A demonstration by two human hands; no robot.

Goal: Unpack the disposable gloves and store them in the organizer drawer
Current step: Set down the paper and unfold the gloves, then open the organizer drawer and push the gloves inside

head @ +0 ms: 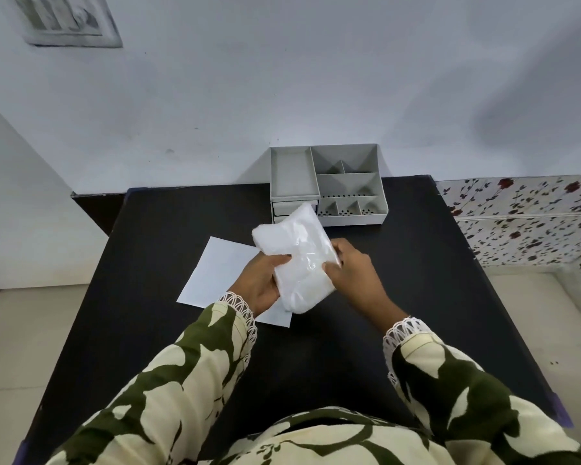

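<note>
A clear plastic packet of white disposable gloves (296,260) is held up over the black table, tilted with its top toward the organizer. My left hand (260,281) grips its left edge and underside. My right hand (354,270) pinches its right edge. The grey organizer (329,182) stands at the far edge of the table against the wall, with several open top compartments and small drawers (284,209) at its front left. The packet partly hides the drawers, which look closed.
A white sheet of paper (220,273) lies flat on the black table (155,297) under my left hand. The wall rises right behind the organizer. A floral-patterned surface (524,216) sits to the right of the table.
</note>
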